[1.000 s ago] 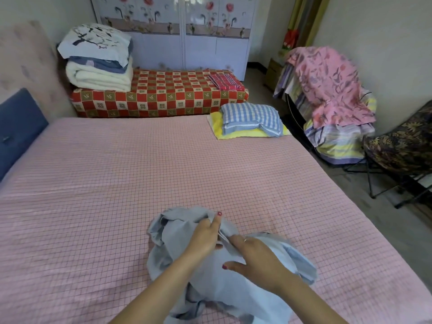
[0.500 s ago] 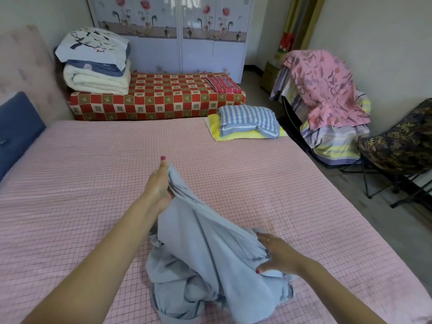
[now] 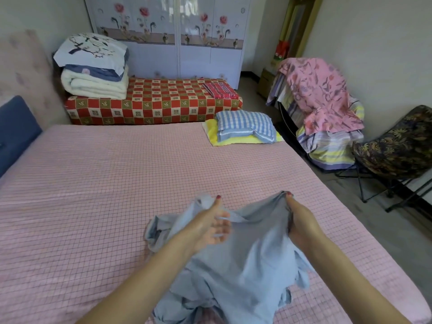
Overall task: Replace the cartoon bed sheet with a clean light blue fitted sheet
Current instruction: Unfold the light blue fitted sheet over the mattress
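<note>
Left hand: the left hand [image 3: 207, 226] pinches an upper edge of the blue sheet [image 3: 243, 265] between thumb and forefinger; the other fingers [image 3: 222, 226] are loosely spread and blurred.
Right hand: the right hand [image 3: 300, 224] is clenched on another part of the same edge, thumb up, cloth bunched in the fist.
Blue sheet: lifted at the top between the two hands, sagging in a shallow dip between them; the rest hangs and lies crumpled on the near middle of the bed.
Bed: the mattress [image 3: 117, 195] carries a pink checked cover, flat and bare apart from the sheet and a pillow pile.
Pillow pile: a blue-and-white checked pillow [image 3: 245, 123] lies on a yellow folded cloth [image 3: 236, 141] at the far right corner of the bed.
Headboard side: a dark blue cushion [image 3: 16, 129] leans at the left edge.
Beyond the bed: a red checked bench [image 3: 152, 104] stands against a flowered wardrobe [image 3: 168, 36]; folded quilts [image 3: 93, 69] are stacked on its left end, and a small red folded cloth [image 3: 219, 90] lies on its right end.
Right of the bed: a chair heaped with pink and striped bedding [image 3: 320, 108], and beside it a dark floral folding chair [image 3: 397, 146].
</note>
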